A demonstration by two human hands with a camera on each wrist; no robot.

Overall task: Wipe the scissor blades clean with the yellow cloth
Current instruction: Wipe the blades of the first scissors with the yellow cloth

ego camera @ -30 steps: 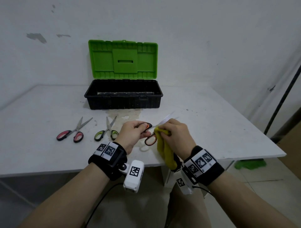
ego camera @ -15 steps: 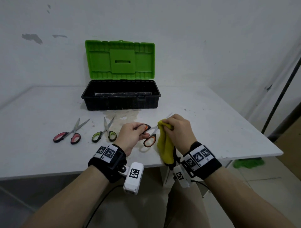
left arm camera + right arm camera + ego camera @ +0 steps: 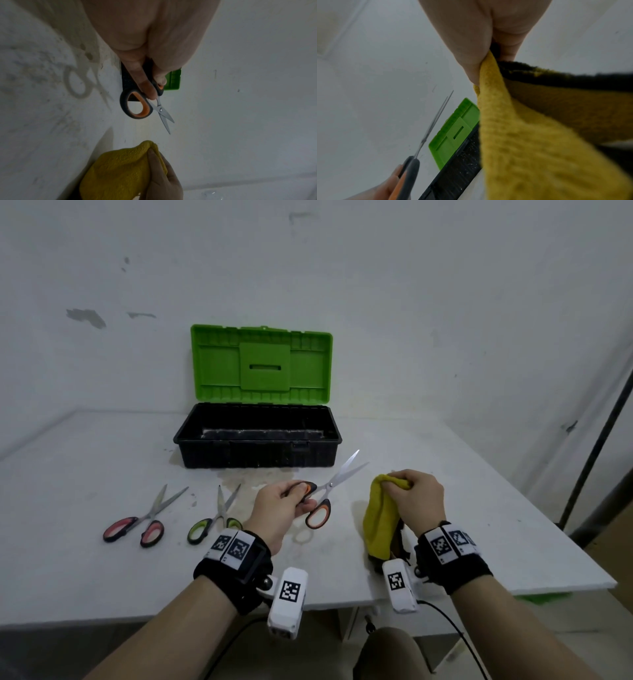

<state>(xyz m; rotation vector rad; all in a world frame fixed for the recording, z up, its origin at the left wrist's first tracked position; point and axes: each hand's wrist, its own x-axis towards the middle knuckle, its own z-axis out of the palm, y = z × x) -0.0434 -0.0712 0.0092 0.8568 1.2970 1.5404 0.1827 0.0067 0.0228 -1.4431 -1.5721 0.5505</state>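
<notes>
My left hand (image 3: 284, 503) pinches the upper handle of the orange-and-black scissors (image 3: 329, 491) and holds them above the table; their bare steel blades, slightly parted, point up and to the right. In the left wrist view the scissors (image 3: 145, 106) hang below my thumb and fingers. My right hand (image 3: 416, 498) grips the bunched yellow cloth (image 3: 380, 518) to the right of the blades, with a gap between cloth and blades. From the right wrist, the cloth (image 3: 522, 142) fills the right side and the scissors (image 3: 435, 124) stand at the left.
A black toolbox (image 3: 257, 440) with its green lid (image 3: 262, 364) raised stands at the back of the white table (image 3: 85, 559). Red-handled scissors (image 3: 140, 523) and green-handled scissors (image 3: 215, 517) lie on the left. The table's front edge is just under my wrists.
My right hand has drawn the cloth off the blades and away to the right. The blades, covered before, now stand bare. The left hand keeps its hold on the handle.
</notes>
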